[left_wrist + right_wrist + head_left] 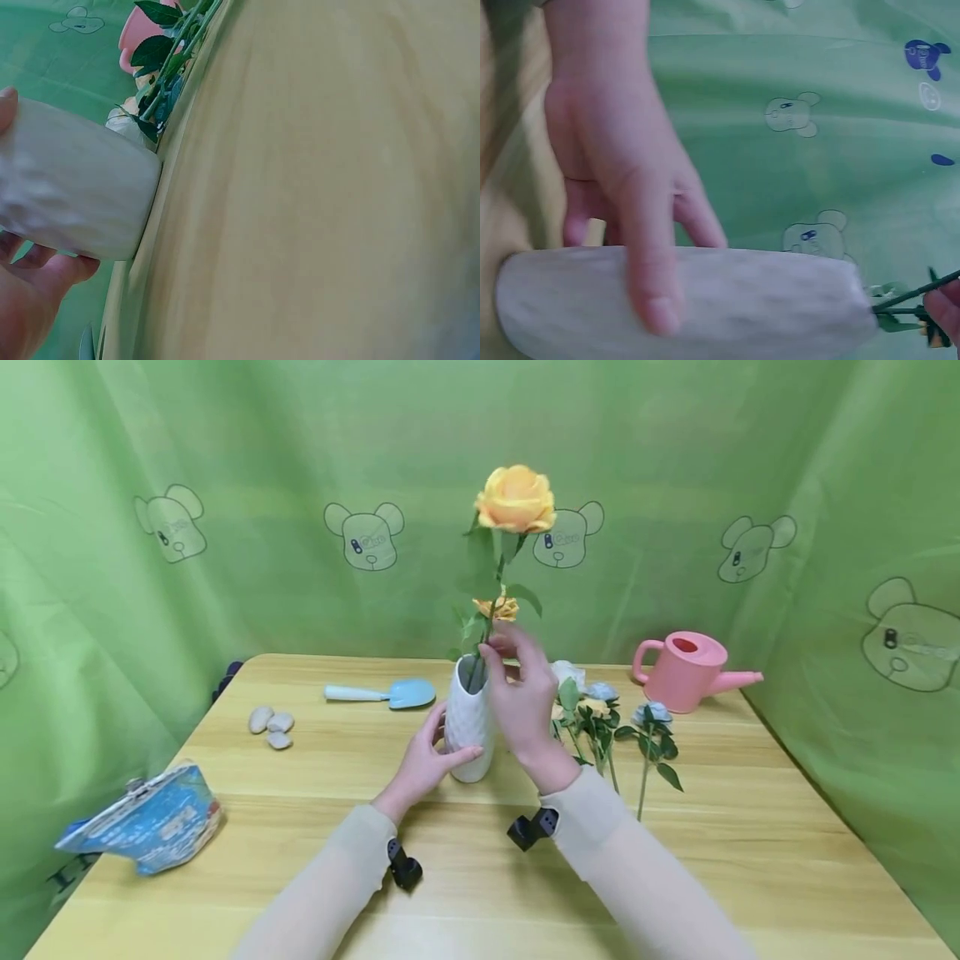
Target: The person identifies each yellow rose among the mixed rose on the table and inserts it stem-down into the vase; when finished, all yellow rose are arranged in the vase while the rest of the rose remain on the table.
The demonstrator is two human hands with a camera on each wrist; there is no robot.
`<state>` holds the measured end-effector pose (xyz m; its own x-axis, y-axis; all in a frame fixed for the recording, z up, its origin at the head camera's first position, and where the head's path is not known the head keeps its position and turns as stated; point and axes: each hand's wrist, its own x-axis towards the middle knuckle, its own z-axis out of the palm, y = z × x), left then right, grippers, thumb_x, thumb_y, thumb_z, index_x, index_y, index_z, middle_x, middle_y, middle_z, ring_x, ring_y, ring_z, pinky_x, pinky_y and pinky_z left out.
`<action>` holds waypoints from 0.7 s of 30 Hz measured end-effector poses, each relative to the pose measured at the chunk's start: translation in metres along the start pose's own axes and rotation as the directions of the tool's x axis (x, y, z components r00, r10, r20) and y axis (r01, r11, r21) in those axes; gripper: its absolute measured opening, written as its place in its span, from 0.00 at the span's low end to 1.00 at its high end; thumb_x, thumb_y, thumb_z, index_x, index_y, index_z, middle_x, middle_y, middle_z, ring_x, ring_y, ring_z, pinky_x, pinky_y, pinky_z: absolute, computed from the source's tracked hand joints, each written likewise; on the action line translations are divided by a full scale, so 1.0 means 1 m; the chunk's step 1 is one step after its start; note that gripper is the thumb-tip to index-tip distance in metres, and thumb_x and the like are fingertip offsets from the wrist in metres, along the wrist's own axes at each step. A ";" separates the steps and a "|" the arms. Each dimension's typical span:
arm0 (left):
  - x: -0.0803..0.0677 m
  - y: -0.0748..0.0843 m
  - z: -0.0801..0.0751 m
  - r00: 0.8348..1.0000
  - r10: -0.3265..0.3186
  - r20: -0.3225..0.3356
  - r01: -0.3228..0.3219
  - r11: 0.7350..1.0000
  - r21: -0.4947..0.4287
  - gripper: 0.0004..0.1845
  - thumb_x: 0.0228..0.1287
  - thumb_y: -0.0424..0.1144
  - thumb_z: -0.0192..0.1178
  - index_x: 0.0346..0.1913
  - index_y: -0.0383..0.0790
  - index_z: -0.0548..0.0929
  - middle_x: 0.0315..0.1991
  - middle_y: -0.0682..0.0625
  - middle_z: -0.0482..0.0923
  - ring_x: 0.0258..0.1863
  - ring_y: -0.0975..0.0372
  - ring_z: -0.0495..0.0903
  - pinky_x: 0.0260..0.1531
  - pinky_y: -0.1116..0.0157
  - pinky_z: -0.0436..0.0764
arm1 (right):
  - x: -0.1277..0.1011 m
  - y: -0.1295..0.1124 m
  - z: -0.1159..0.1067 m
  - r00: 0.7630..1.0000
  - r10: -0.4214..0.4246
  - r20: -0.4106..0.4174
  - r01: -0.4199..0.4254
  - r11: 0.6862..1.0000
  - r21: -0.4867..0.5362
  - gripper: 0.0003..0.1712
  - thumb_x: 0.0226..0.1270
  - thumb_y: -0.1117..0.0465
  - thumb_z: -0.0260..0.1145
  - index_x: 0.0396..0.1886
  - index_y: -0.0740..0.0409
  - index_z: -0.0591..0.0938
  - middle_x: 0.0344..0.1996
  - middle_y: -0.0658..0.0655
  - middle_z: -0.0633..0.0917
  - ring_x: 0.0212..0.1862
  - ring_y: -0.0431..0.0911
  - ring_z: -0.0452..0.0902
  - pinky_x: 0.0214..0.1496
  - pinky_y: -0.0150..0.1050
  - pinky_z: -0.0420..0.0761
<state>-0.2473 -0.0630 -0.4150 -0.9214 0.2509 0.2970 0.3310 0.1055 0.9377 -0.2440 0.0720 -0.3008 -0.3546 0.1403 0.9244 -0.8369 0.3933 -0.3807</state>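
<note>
Two hands: L hand [427, 760] gripped vase [468, 727]; R hand [525, 693] pinched stem [492, 607].
Vase: upright, toward tabletop's [465, 877] far edge, mid.
Rose [516, 500]: above vase, prob. mid-insertion.
Next: lowering stem, apparently, then release.

It looks like a small booth made of cloth: green curtains [450, 427] with bear faces [365, 543] hang behind the far edge of the wooden worktop [600, 902] and past its left and right edges. A pink watering can [686, 681] near the far right corner and a blue trowel [411, 694] by the far edge are garden things. Home or studio — I cannot tell.
</note>
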 end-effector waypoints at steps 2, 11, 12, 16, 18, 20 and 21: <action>0.000 0.000 0.001 1.000 -0.002 0.002 0.002 1.000 0.002 0.40 0.52 0.37 0.70 0.67 0.49 0.62 0.60 0.46 0.67 0.57 0.51 0.69 0.57 0.52 0.67 | -0.005 0.002 0.000 0.999 -0.032 0.020 0.033 0.998 -0.047 0.16 0.56 0.75 0.65 0.45 0.69 0.79 0.32 0.64 0.82 0.33 0.53 0.81 0.32 0.37 0.82; 0.002 -0.003 0.003 1.000 -0.023 0.018 0.023 0.999 -0.032 0.41 0.51 0.37 0.71 0.67 0.49 0.62 0.59 0.45 0.68 0.56 0.53 0.70 0.54 0.54 0.72 | -0.026 0.007 -0.003 0.988 -0.049 0.146 0.078 0.976 -0.205 0.14 0.57 0.74 0.65 0.45 0.67 0.80 0.33 0.61 0.81 0.34 0.49 0.79 0.36 0.34 0.81; 0.002 -0.003 0.003 0.999 -0.030 0.019 0.031 0.999 -0.036 0.41 0.51 0.36 0.71 0.68 0.49 0.61 0.59 0.45 0.68 0.56 0.52 0.70 0.53 0.55 0.72 | -0.029 0.008 -0.004 0.987 -0.049 0.155 0.083 0.971 -0.226 0.14 0.56 0.73 0.66 0.44 0.66 0.81 0.33 0.60 0.81 0.34 0.49 0.78 0.36 0.35 0.81; 0.001 -0.001 0.002 0.999 -0.040 0.012 0.041 0.999 -0.028 0.43 0.50 0.37 0.71 0.68 0.49 0.60 0.59 0.44 0.68 0.56 0.51 0.70 0.52 0.54 0.73 | -0.043 0.011 -0.010 0.982 -0.019 0.190 0.073 0.958 -0.278 0.12 0.54 0.70 0.69 0.40 0.64 0.83 0.33 0.59 0.81 0.34 0.49 0.76 0.35 0.37 0.80; 0.000 -0.001 0.002 0.999 -0.033 0.004 0.033 0.999 -0.016 0.42 0.50 0.37 0.71 0.68 0.49 0.61 0.59 0.45 0.68 0.56 0.51 0.70 0.53 0.54 0.72 | -0.050 0.014 -0.015 0.981 0.004 0.195 0.053 0.957 -0.285 0.11 0.52 0.71 0.70 0.38 0.64 0.83 0.33 0.59 0.81 0.35 0.50 0.76 0.35 0.38 0.80; 0.000 -0.001 0.001 1.000 -0.020 -0.003 0.020 1.000 -0.006 0.41 0.51 0.36 0.71 0.68 0.49 0.62 0.59 0.45 0.68 0.56 0.51 0.70 0.54 0.53 0.71 | -0.056 0.018 -0.020 0.980 0.036 0.198 0.023 0.957 -0.289 0.12 0.51 0.73 0.70 0.38 0.64 0.84 0.34 0.59 0.81 0.35 0.50 0.77 0.36 0.37 0.80; 0.000 -0.001 0.002 1.000 -0.018 -0.008 0.018 1.000 -0.004 0.41 0.51 0.36 0.70 0.68 0.49 0.62 0.59 0.46 0.68 0.56 0.51 0.70 0.55 0.53 0.70 | -0.058 0.020 -0.022 0.978 0.052 0.200 0.009 0.957 -0.291 0.11 0.51 0.73 0.70 0.37 0.65 0.84 0.34 0.59 0.81 0.35 0.49 0.77 0.36 0.37 0.80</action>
<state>-0.2474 -0.0617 -0.4164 -0.9287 0.2411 0.2817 0.3138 0.1061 0.9435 -0.2310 0.0921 -0.3615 -0.4742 -0.0243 0.8801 -0.6823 0.6418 -0.3499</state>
